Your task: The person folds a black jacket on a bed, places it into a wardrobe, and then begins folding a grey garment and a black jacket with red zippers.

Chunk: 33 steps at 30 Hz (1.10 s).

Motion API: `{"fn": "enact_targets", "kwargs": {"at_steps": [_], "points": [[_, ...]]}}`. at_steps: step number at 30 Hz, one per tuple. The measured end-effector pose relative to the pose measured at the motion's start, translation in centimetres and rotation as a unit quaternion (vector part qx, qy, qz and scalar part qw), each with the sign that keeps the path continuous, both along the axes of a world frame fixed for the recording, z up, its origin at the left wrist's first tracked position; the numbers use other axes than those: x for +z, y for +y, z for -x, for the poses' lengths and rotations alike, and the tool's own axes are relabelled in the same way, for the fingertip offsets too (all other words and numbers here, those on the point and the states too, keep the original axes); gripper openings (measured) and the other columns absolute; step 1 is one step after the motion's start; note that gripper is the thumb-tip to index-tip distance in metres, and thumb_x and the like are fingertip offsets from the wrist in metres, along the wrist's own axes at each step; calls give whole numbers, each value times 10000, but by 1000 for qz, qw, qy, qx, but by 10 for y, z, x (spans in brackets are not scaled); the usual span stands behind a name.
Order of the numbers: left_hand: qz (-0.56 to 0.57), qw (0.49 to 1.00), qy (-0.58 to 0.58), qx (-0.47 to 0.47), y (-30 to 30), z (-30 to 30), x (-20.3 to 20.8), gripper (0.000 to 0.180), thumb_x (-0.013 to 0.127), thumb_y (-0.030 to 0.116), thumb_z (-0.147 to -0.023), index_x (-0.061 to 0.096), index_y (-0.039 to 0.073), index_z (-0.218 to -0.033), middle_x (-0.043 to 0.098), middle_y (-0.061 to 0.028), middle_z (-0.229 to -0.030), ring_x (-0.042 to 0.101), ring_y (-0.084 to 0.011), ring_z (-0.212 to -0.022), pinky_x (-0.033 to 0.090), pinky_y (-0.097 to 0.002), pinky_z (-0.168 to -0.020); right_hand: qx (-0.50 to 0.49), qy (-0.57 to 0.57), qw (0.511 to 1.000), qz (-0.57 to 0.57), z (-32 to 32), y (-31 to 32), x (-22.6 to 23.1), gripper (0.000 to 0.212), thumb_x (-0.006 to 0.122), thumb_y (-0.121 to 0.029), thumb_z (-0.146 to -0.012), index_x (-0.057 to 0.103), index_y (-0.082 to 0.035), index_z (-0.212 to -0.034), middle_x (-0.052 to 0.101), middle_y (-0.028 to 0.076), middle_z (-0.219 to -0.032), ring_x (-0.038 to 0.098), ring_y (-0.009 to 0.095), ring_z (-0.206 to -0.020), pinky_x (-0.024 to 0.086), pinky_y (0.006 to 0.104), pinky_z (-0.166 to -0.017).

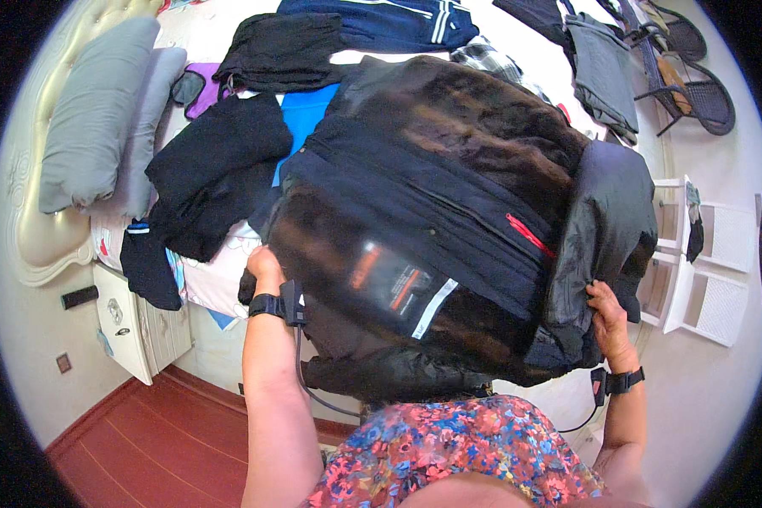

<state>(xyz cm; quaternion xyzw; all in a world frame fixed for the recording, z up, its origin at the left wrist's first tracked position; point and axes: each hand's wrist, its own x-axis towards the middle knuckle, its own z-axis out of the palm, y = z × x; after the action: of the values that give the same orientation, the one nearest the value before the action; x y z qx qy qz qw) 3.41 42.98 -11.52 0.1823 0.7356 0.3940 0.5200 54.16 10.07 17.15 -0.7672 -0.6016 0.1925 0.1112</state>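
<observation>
A large dark jacket (381, 182) with a brown fur lining is spread out in front of me, its inside facing up. A label patch and a white strip show on the lining, and a red zip trim lies farther right. My left hand (265, 264) is closed on the jacket's left edge, its fingertips partly hidden by the cloth. At the right side, my right hand (610, 317) grips the jacket beside its shiny black sleeve (605, 229). Another black sleeve (398, 372) hangs at the near edge, close to my body.
The bed beneath holds several garments: black clothing (220, 169), dark trousers (279, 51), a blue striped garment (381, 25) and grey trousers (603, 72). Grey pillows (102, 110) lean on the cream headboard (25, 169). A white bedside cabinet (140, 326), dark chair (694, 93) and white rack (703, 271) stand around.
</observation>
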Motion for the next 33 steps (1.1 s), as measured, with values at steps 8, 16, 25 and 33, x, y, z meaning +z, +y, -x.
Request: {"fn": "enact_targets", "kwargs": {"at_steps": [8,16,25,33], "points": [[-85,993,-60,-58,-1,47,-5,167,524,132,-816,609,-10,-835,614,-89,-805,584,-219,-677,487,-334,-634,57,-6,998,-19,24,-2,28,229,495,125,-692,532,17,-890,591,178,-1061,517,385,-1092,405,439,-951],[-121,969,161,-140,-116,90,65,278,503,68,-856,458,-17,-1118,558,-100,-893,550,-162,-722,471,-260,-597,96,40,994,40,28,0,19,249,574,84,-650,573,5,-887,604,159,-1029,541,369,-1043,416,424,-949],[353,928,-70,94,-315,71,102,439,611,224,-837,429,44,-1193,508,-123,-1126,490,-284,-1037,388,-463,-926,-8,-177,975,-136,10,28,37,456,643,-80,-739,503,-5,-1167,455,201,-1290,428,368,-1195,330,429,-1001],[284,933,-222,11,-337,23,67,314,610,283,-833,534,70,-1050,556,-76,-886,532,-226,-834,499,-416,-702,119,-165,978,38,13,79,-14,511,615,-194,-770,473,-63,-1243,379,158,-1368,304,327,-1295,193,482,-1063]]}}
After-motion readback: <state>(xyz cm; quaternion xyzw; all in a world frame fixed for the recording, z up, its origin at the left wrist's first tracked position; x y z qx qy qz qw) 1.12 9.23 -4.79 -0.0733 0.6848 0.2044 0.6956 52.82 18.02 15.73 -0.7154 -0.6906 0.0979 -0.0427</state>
